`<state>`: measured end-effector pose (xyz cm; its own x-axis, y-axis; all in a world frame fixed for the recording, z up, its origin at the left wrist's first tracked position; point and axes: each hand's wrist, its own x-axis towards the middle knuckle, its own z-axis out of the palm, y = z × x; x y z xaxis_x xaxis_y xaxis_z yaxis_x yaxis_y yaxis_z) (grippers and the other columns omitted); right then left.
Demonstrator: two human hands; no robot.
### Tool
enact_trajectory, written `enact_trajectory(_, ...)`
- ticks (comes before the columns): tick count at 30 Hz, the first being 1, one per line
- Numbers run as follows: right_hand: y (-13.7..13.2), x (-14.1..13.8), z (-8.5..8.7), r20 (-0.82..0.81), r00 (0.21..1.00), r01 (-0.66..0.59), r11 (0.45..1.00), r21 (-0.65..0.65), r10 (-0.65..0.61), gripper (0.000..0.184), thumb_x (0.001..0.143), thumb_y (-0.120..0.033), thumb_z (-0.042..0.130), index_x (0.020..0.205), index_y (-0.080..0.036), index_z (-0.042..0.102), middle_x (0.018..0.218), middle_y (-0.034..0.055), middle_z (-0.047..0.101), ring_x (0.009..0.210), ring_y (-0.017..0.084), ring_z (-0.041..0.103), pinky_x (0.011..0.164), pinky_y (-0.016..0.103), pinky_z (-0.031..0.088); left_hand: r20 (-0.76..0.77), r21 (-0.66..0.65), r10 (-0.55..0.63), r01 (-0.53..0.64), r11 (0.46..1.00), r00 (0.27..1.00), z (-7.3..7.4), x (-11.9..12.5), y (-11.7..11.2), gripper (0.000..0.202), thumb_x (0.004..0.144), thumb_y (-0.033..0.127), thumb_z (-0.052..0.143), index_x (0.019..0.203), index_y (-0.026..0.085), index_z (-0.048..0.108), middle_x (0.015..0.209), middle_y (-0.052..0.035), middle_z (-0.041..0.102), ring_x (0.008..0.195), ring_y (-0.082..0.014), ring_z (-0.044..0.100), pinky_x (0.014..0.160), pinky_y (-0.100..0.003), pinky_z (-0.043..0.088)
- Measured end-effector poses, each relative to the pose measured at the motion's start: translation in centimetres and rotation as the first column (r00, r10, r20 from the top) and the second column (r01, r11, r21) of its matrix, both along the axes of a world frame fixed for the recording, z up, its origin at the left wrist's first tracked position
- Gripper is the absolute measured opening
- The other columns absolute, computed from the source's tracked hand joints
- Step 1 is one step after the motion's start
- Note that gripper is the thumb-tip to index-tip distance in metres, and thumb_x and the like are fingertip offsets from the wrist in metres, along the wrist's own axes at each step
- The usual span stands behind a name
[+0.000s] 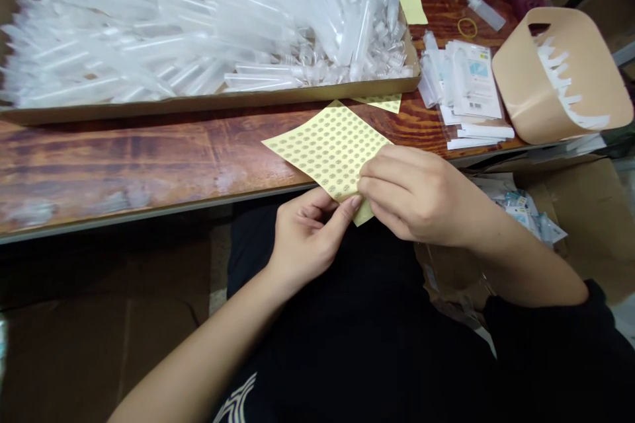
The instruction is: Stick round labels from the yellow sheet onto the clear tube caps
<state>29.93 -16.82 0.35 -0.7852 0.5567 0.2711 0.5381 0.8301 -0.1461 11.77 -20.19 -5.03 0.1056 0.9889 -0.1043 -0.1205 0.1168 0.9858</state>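
Observation:
A yellow sticker sheet (322,142) printed with rows of small round stickers is held at the table's front edge. My left hand (307,228) grips its near corner, thumb on top and fingers underneath. On the sheet's right side lies my right hand (409,192), its fingers closed together at the edge; whether a sticker is between the fingertips is hidden. Part of another yellow sheet (381,103) shows beyond, under the cardboard tray (208,104) full of clear plastic tubes (188,33).
To the right on the wooden table (124,158) are packaged cards (476,79), white strips (479,139) and a beige basket (516,73) with white pieces inside. A rubber band (467,28) lies behind. Below the table stands an open cardboard box (590,211) with small packets.

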Motion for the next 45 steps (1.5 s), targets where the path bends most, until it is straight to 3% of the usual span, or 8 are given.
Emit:
enact_trajectory(10,0.8,0.1,-0.6,-0.118,0.993,0.013,0.995,-0.102,-0.025,0.027,0.101,-0.017,0.044,0.084,-0.022,0.065,0.088,0.0061,0.067,0.087,0.021,0.064,0.079,0.038,0.057,0.043,-0.048,-0.001,0.003,0.999,0.999,-0.1,-0.3,0.1,0.022,0.076,0.041,0.088,0.087,0.022,0.084,0.084,-0.0042,0.081,0.081,-0.0225,0.075,0.08,-0.034,0.063)
enact_trajectory(17,2.9,0.7,-2.4,-0.348,0.93,0.042,0.973,-0.227,-0.122,0.016,0.093,-0.016,0.052,0.088,-0.022,0.066,0.09,0.0024,0.074,0.089,0.018,0.071,0.083,0.034,0.058,0.161,-0.349,-0.035,0.09,0.933,0.986,-0.9,-1.2,1.2,0.04,0.061,0.048,0.096,0.084,0.019,0.082,0.078,-0.0066,0.08,0.068,-0.0204,0.074,0.066,-0.03,0.063)
enact_trajectory(23,4.2,0.7,-3.7,-0.374,0.919,0.01,0.954,-0.299,-0.127,0.014,0.09,-0.014,0.055,0.088,-0.02,0.068,0.093,0.0046,0.077,0.088,0.018,0.073,0.081,0.031,0.058,-0.053,-0.489,-0.579,0.484,0.725,0.814,1.5,-5.7,3.0,0.038,0.067,0.057,0.088,0.061,0.021,0.078,0.048,-0.0078,0.067,0.041,-0.0181,0.062,0.042,-0.025,0.049)
enact_trajectory(27,4.2,1.3,-3.3,-0.285,0.945,0.076,0.958,-0.278,-0.158,0.015,0.089,-0.014,0.055,0.084,-0.02,0.067,0.092,0.0056,0.077,0.086,0.019,0.073,0.079,0.031,0.056,-0.515,-0.106,-0.206,0.177,0.979,0.832,5.8,-7.9,6.0,0.034,0.074,0.051,0.082,0.068,0.018,0.077,0.054,-0.0033,0.066,0.049,-0.0159,0.061,0.05,-0.024,0.048)
enact_trajectory(29,4.4,1.8,-3.1,-0.251,0.95,0.123,0.96,-0.252,-0.188,0.014,0.088,-0.014,0.055,0.083,-0.019,0.067,0.09,0.0062,0.076,0.085,0.019,0.072,0.077,0.031,0.056,-0.773,0.145,0.061,0.083,0.986,0.632,7.6,-8.1,8.5,0.023,0.079,0.038,0.079,0.08,0.014,0.079,0.062,0.0005,0.065,0.071,-0.0182,0.068,0.081,-0.031,0.055)
enact_trajectory(32,5.1,2.7,-3.2,-0.237,0.945,0.178,0.963,-0.201,-0.224,0.013,0.087,-0.014,0.056,0.082,-0.019,0.067,0.088,0.007,0.076,0.083,0.02,0.071,0.076,0.032,0.056,-0.926,0.198,0.079,0.297,0.934,0.369,9.0,-7.9,12.6,0.023,0.086,0.026,0.065,0.099,0.012,0.078,0.077,0.0025,0.063,0.109,-0.0289,0.069,0.112,-0.048,0.042)
enact_trajectory(36,6.1,3.6,-3.9,-0.288,0.925,0.202,0.962,-0.184,-0.249,0.013,0.085,-0.014,0.056,0.082,-0.02,0.067,0.086,0.0062,0.075,0.082,0.02,0.072,0.075,0.032,0.056,-0.983,0.074,-0.023,0.511,0.856,0.182,8.9,-7.5,17.0,0.034,0.082,0.022,0.064,0.113,0.016,0.077,0.093,-0.0004,0.072,0.111,-0.028,0.071,0.109,-0.039,0.046)
enact_trajectory(45,6.3,4.3,-4.9,-0.367,0.89,0.2,0.954,-0.222,-0.271,0.012,0.085,-0.014,0.057,0.083,-0.02,0.067,0.09,0.0066,0.077,0.086,0.02,0.074,0.079,0.032,0.058,-0.963,-0.246,-0.145,0.532,0.81,-0.226,8.7,-5.8,19.9,0.066,0.067,0.025,0.065,0.132,0.014,0.067,0.128,-0.0194,0.072,0.114,-0.0384,0.068,0.099,-0.044,0.052)
